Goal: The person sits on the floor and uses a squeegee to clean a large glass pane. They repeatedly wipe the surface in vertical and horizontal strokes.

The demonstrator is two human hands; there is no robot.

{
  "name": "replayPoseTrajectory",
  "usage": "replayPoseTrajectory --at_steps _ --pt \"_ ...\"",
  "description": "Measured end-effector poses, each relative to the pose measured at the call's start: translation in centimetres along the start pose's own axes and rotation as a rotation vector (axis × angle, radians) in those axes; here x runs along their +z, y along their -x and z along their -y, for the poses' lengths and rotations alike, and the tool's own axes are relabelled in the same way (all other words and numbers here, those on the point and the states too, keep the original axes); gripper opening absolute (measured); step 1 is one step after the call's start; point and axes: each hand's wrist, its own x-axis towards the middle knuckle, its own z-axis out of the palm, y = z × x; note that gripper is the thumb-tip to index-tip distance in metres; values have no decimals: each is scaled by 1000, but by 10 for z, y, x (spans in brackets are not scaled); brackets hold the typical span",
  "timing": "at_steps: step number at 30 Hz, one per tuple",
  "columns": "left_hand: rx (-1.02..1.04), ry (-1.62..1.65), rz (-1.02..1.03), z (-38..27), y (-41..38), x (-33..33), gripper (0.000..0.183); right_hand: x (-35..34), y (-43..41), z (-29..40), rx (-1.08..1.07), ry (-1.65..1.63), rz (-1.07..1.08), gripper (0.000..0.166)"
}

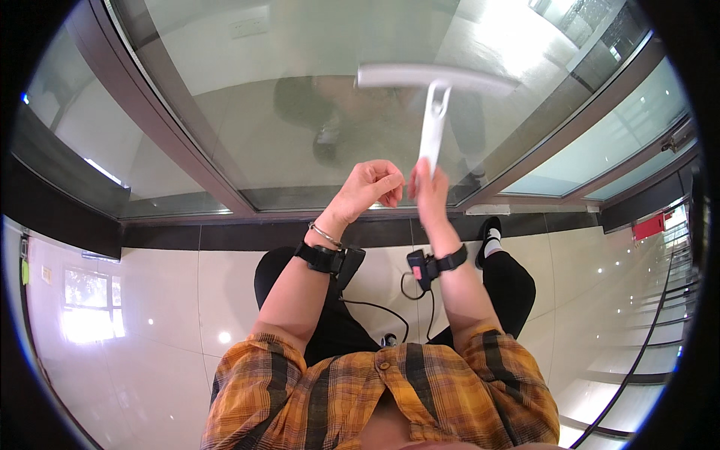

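Note:
My right hand [431, 188] grips the lower end of the white handle of a squeegee [432, 132]. The squeegee's wide blade is somewhat blurred and lies across the large glass pane [253, 129], its handle pointing down towards me; whether the blade touches the glass I cannot tell. To the left of that hand, my left hand [374, 188] is held in front of the low part of the pane with its fingers curled. No object shows in it, though the inside of the palm is hidden.
Brown metal frame bars [163, 112] border the pane, with more glass panels at both sides. A dark sill [281, 233] runs along its foot above the pale tiled floor [163, 292]. Cables hang from the wrist devices, and a black cable [635, 365] crosses the right side.

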Motion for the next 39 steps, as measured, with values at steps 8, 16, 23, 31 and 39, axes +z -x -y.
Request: replayPoseTrajectory --at_steps 8,16,23,31,39 --pt "-18 -21 -5 -1 -3 3 20 -13 81 -120 392 2 -63 40" --pt "-9 -28 -26 -5 1 3 21 8 -10 40 -20 -157 -4 49" --pt "2 5 -42 2 -4 1 18 -13 51 -93 176 25 42 43" --pt "-21 -15 -30 0 -3 3 17 -11 24 -21 97 -90 -19 51" --pt "-42 -61 -67 -1 -4 5 15 -5 -33 92 -76 -271 29 53"
